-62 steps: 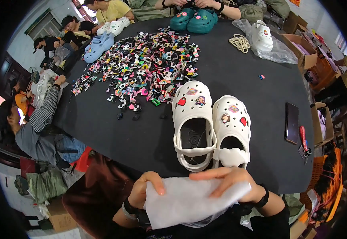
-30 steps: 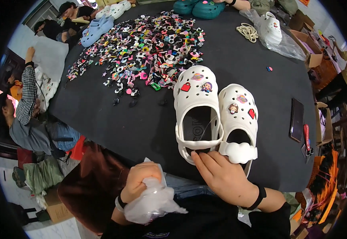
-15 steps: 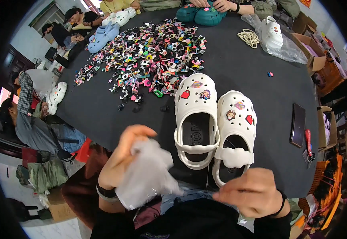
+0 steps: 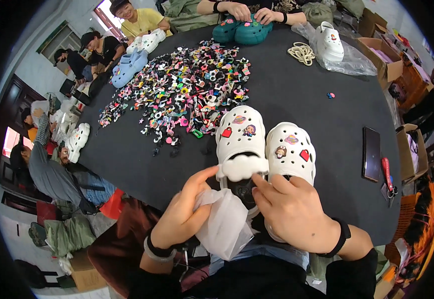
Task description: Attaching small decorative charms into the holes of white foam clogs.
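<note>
Two white clogs with coloured charms lie side by side, toes pointing away from me. The left clog (image 4: 239, 134) has its cloud-shaped heel strap (image 4: 245, 168) swung forward over the opening. My left hand (image 4: 184, 214) is closed on a crumpled translucent plastic bag (image 4: 224, 222), its index finger stretched to the strap's left end. Close to the strap's right end is my right hand (image 4: 297, 209), fingers bent and a fingertip against it. That hand covers the rear of the right clog (image 4: 292, 149).
A wide pile of colourful shoe charms (image 4: 187, 89) spreads beyond the clogs. A phone (image 4: 371, 153) and a red-strapped key ring (image 4: 387, 177) lie at right. Farther off are a coil of cord (image 4: 302, 53), a bagged white clog (image 4: 329, 43) and a co-worker's hands on green clogs (image 4: 253, 31).
Both hands have moved up to the left clog, the left one bringing the plastic bag. Its strap has swung from the heel side to the front. The view has shifted slightly.
</note>
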{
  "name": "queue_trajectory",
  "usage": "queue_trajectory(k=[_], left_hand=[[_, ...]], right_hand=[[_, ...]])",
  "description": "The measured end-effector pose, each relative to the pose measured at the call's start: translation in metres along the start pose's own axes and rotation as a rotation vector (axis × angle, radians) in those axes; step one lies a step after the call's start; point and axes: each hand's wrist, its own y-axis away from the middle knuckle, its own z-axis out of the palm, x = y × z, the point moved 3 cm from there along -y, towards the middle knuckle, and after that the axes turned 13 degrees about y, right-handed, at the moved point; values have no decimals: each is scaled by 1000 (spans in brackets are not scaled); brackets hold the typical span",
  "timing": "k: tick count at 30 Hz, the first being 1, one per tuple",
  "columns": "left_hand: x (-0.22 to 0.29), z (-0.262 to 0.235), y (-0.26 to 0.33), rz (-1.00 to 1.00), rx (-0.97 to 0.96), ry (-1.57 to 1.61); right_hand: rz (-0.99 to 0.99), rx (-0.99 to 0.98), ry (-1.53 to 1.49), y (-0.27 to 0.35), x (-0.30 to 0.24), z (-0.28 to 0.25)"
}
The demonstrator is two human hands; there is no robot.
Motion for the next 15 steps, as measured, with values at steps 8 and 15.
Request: queue_trajectory(k=[8,15], left_hand=[[-27,-5,12,402,134,-282],[-11,12,4,370,191,-438]], right_hand=[[177,-31,-364,-4,31,-4],[478,45,-928,5,75,-16]])
